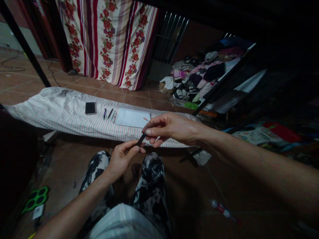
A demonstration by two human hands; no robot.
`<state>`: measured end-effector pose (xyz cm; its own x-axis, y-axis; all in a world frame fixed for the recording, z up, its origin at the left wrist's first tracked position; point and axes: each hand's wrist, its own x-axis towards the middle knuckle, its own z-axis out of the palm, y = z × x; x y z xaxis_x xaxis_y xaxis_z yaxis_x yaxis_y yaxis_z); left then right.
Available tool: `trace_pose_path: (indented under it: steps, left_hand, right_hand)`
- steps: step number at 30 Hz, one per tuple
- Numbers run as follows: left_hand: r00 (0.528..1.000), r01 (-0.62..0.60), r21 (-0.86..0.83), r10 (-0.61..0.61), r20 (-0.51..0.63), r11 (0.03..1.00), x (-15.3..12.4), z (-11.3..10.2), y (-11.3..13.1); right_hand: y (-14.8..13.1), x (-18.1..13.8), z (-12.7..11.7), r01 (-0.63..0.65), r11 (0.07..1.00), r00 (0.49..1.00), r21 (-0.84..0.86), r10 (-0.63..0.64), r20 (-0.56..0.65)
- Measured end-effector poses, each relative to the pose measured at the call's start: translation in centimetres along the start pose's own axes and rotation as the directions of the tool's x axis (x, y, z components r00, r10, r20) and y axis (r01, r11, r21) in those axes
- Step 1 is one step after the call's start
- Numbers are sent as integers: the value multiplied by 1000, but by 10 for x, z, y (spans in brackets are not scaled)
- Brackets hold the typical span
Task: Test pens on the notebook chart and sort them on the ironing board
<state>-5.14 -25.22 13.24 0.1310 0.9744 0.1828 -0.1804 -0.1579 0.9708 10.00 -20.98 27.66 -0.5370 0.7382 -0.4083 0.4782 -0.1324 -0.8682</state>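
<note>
In front of my knees, both hands grip a slim black pen (141, 139) that slants between them. The fingertips of my left hand (122, 157) pinch its lower end. At the upper end, the thumb and forefinger of my right hand (161, 127) close on it. Just beyond my right hand lies a spiral notebook (129, 117) with faint writing on its page. A small orange-red piece (145, 119) rests on the notebook. Left of it are a purple pen (105, 114), another black pen (110, 113) and lighter pens (113, 117).
A black-screened phone (90, 108) lies on the bench covered with striped cloth (67, 116). Behind hangs a floral curtain (109, 43). Piled clothes (199, 73) fill the back right. On the floor are a green object (37, 198) and a bottle-like item (220, 208).
</note>
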Motion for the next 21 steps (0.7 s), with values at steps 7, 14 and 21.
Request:
trace_pose_path:
  steps: [7,14,21]
  left_hand:
    - [1000,27,-34,-27,12,999,1,0,2]
    - [999,31,-85,-33,-16,996,10,-7,-1]
    - [989,118,-196,-133,-62,973,34,-29,-6]
  right_hand:
    - [-3,1,-1,34,998,999,-61,-32,23]
    - [1,2,-6,30,997,990,-74,-40,-136]
    - [19,11,-23,36,998,980,-48,-45,-195]
